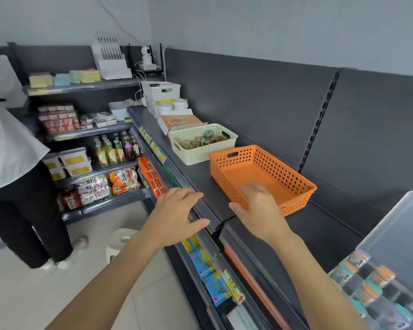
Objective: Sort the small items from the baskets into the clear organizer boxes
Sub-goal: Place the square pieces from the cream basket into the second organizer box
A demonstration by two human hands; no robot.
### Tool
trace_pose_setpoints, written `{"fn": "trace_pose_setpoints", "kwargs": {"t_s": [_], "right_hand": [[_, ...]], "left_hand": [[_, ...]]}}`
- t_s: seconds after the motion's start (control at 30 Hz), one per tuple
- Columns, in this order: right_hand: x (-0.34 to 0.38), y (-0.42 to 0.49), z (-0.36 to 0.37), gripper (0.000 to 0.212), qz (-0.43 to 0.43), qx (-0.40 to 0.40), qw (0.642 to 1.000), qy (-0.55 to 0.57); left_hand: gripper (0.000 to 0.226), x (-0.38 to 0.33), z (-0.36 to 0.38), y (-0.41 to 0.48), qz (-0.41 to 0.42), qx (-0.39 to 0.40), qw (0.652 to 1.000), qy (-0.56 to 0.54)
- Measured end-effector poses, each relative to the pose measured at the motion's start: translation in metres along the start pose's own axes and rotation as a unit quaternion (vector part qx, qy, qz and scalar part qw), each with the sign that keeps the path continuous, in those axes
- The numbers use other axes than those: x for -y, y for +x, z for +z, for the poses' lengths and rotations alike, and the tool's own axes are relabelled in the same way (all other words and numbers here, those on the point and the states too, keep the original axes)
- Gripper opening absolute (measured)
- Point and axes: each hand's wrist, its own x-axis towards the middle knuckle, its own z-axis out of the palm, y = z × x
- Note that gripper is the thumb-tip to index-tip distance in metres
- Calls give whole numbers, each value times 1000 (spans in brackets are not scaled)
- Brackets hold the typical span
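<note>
On the top shelf [200,186] sits the orange basket [224,175], which looks empty. The right hand [260,206] grips its near rim, thumb outside the wall and blurred fingers hooked inside, probably to shift it now that nothing is left to sort. The left hand [179,213] is spread wide and holds nothing at the shelf's front edge. Just behind, the cream basket [196,154] holds small items [198,140]. The clear organizer box [398,234] stands lid-up at the far right.

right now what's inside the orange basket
The orange basket shows only its bare floor, with no items visible. The right hand, blurred, reaches over the near rim and hides that corner of the floor.
</note>
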Motion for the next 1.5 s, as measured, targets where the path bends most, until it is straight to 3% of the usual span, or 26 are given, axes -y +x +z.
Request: {"fn": "trace_pose_setpoints", "kwargs": {"t_s": [0.1,0.33,0.47,0.67,1.0,1.3,1.5], "right_hand": [[7,36,17,54,8,6,1000,3],[32,120,60,32,53,-13,998,26],[51,166,78,41,66,-35,997,18],[64,224,97,51,102,-50,993,-9],[35,305,111,50,127,-74,989,-19],[7,352,109,29,155,-95,983,-13],[-5,371,116,40,199,-121,973,-10]], "left_hand": [[79,35,1,24,-4,-3,1000,-8],[90,124,1,92,27,2,999,-33],[91,175,-13,132,60,19,997,-38],[68,235,-20,191,96,26,994,-49],[64,255,1,293,138,36,985,-95],[60,241,25,383,181,61,976,-105],[56,225,47,431,233,106,963,-84]]}}
